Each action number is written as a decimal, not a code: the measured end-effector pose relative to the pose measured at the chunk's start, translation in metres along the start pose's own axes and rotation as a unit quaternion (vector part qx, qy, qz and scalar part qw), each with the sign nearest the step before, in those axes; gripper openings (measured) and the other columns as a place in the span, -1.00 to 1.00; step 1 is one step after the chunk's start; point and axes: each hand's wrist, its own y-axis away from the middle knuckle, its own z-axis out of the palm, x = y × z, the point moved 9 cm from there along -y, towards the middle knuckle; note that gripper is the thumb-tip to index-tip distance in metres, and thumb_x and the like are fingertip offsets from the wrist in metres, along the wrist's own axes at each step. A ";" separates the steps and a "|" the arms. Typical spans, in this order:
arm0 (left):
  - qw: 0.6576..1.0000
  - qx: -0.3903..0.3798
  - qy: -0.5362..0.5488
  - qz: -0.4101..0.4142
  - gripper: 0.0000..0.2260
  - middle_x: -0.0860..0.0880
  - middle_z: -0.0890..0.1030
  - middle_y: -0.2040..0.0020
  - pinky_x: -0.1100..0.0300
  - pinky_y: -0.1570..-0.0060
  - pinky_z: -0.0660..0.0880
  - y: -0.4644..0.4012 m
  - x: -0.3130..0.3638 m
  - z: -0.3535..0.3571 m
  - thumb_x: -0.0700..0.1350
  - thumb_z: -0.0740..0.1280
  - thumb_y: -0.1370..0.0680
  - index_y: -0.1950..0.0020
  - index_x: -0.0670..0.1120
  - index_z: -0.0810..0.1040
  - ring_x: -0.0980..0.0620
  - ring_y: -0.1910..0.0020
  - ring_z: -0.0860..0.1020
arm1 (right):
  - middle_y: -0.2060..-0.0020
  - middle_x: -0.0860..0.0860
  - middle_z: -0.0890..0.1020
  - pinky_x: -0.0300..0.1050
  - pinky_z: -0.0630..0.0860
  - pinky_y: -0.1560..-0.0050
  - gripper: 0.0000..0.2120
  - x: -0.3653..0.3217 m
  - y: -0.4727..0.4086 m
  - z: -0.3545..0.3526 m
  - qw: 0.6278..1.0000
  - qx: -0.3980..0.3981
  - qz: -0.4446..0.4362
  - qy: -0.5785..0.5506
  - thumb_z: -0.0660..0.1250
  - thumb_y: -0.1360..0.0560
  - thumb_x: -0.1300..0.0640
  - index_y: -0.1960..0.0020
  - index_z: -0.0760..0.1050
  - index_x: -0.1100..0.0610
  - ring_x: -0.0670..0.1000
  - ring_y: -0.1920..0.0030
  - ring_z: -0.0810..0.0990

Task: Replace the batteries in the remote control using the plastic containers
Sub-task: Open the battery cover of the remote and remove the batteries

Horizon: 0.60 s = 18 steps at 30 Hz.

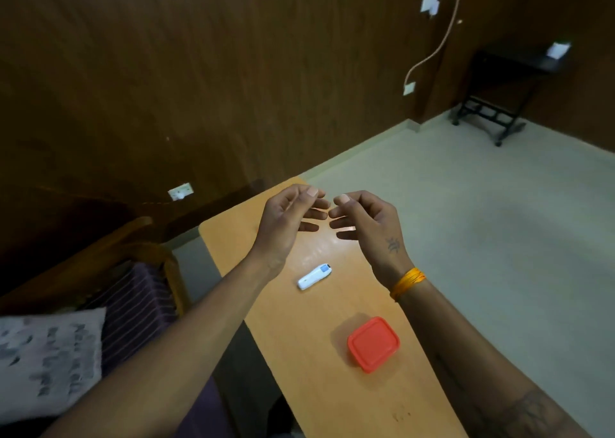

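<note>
A small white remote control (314,276) with a blue patch lies on the narrow orange wooden table (299,354). Nearer me on the same table stands a red plastic container (373,343) with its lid on. My left hand (289,219) and my right hand (364,218) hover above the table's far half, beyond the remote. Their fingertips point at each other, almost touching, and the fingers are loosely bent. Neither hand holds anything. No batteries are visible.
A wooden chair (146,258) with a striped purple cushion and a patterned pillow (50,357) stands left of the table. Dark wood panelling rises behind. Pale floor (499,238) spreads to the right, with a black metal stand (499,98) in the far corner.
</note>
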 end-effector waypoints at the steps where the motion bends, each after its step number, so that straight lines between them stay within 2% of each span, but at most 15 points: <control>1: 1.000 -0.022 0.001 -0.003 -0.74 0.01 0.76 -0.04 0.11 -0.04 0.69 -0.014 -0.004 0.000 0.05 0.26 -0.71 -0.20 -0.06 0.66 -0.01 -0.07 0.73 | 0.14 0.06 0.75 0.09 0.73 0.05 -0.76 0.003 -0.007 0.002 1.000 0.020 0.008 -0.002 0.30 -0.69 0.02 -0.03 0.65 0.15 0.06 0.11 0.76; 9: 0.990 -0.134 -0.002 -0.039 -0.75 -0.04 0.75 -0.07 -0.05 -0.09 0.67 -0.086 -0.037 -0.011 0.02 0.26 -0.72 -0.21 -0.08 0.65 -0.03 -0.05 0.73 | 0.12 0.09 0.75 0.13 0.71 0.05 -0.77 0.029 -0.032 0.012 0.987 0.147 0.066 -0.025 0.32 -0.68 0.04 -0.05 0.65 0.18 0.11 0.09 0.76; 18: 0.983 -0.177 0.010 -0.047 -0.77 -0.08 0.75 -0.08 -0.04 -0.04 0.66 -0.105 -0.049 0.000 -0.02 0.25 -0.72 -0.18 -0.10 0.65 -0.13 -0.05 0.72 | 0.11 0.11 0.75 0.10 0.71 0.06 -0.77 0.051 -0.025 0.002 0.973 0.209 0.096 -0.032 0.33 -0.67 0.04 -0.05 0.66 0.19 0.14 0.06 0.75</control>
